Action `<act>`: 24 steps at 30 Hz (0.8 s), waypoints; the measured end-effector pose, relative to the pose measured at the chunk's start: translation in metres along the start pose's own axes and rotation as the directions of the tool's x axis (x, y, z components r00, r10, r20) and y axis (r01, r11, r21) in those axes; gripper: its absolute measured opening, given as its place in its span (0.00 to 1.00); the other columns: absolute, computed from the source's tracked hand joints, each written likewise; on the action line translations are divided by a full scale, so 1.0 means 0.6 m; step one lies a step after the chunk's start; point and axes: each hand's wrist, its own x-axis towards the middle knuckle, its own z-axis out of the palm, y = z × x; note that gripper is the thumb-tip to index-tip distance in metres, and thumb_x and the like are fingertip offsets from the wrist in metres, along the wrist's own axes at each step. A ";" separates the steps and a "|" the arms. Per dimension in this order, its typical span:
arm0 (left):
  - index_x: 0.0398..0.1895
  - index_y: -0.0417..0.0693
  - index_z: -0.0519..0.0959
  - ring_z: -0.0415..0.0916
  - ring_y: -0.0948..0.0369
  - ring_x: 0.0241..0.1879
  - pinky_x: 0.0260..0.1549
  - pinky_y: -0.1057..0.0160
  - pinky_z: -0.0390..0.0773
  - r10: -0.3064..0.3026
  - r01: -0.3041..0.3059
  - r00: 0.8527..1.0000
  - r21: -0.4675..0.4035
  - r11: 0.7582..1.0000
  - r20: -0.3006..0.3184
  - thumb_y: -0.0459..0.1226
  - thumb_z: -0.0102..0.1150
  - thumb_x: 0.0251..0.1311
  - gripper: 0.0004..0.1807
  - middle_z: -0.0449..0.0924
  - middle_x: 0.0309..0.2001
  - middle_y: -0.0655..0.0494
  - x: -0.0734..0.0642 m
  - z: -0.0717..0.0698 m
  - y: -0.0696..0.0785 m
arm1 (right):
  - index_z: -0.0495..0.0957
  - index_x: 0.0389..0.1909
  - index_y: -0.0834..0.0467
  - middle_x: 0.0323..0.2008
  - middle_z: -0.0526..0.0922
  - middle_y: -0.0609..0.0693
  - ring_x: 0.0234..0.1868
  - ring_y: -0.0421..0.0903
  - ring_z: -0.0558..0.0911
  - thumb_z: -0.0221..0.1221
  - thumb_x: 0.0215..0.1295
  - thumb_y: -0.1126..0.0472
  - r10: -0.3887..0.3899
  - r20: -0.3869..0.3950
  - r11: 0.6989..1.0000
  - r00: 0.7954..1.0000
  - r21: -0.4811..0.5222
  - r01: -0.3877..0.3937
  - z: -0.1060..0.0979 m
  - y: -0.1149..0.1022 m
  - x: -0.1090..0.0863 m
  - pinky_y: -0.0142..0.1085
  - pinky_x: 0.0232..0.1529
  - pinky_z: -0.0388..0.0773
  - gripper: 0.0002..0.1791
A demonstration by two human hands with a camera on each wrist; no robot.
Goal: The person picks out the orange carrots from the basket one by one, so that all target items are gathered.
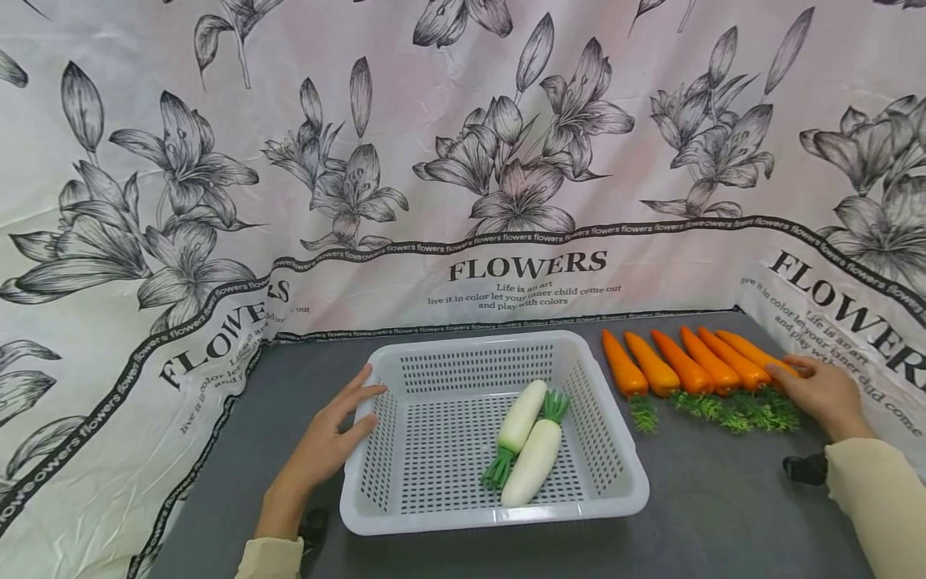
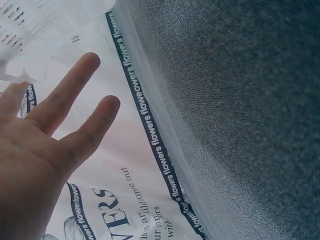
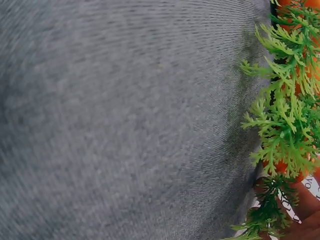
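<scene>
My left hand (image 1: 325,442) rests at the left rim of a white perforated plastic basket (image 1: 499,521), fingers extended over the edge and thumb spread apart. In the left wrist view, the fingers of this hand (image 2: 35,160) look straight. Two white radishes (image 1: 534,466) with green stems lie side by side in the basket. To its right, several orange carrots lie in a slanting row. My right hand (image 1: 828,394) pinches the thick end of the rightmost carrot (image 1: 748,350). Green carrot tops (image 3: 285,120) partly cover that hand's fingers in the right wrist view.
A dark grey tabletop (image 1: 716,490) lies under everything. White cloth (image 1: 376,297) printed with flowers and lettering hangs behind and along both sides. The other carrots (image 1: 683,366) lie close against the gripped one, their leafy tops (image 1: 731,410) facing me.
</scene>
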 end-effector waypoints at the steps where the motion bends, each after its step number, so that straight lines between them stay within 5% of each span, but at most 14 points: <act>1: 0.70 0.59 0.74 0.50 0.40 0.80 0.66 0.24 0.59 -0.001 0.001 1.000 0.002 1.000 -0.001 0.41 0.56 0.72 0.24 0.49 0.83 0.56 0.000 0.000 0.000 | 0.66 0.65 0.77 0.58 0.69 0.85 0.52 0.79 0.73 0.45 0.77 0.39 -0.007 -0.003 1.000 1.000 -0.009 0.007 0.000 0.000 0.000 0.63 0.46 0.74 0.42; 16: 0.70 0.59 0.74 0.48 0.40 0.81 0.65 0.26 0.63 -0.003 0.003 1.000 -0.019 1.000 0.014 0.42 0.54 0.73 0.23 0.48 0.83 0.57 0.005 0.000 -0.002 | 0.64 0.68 0.75 0.62 0.66 0.83 0.57 0.80 0.69 0.43 0.78 0.41 -0.021 -0.032 1.000 0.999 0.001 0.021 -0.004 -0.012 -0.004 0.66 0.51 0.70 0.40; 24: 0.72 0.56 0.72 0.47 0.40 0.81 0.65 0.26 0.64 -0.010 0.010 0.999 -0.007 1.000 0.031 0.43 0.55 0.73 0.25 0.47 0.83 0.56 0.011 -0.007 0.000 | 0.62 0.71 0.71 0.66 0.64 0.82 0.61 0.81 0.66 0.43 0.78 0.41 -0.059 -0.134 0.998 0.989 0.023 0.062 0.000 -0.050 -0.007 0.71 0.58 0.64 0.39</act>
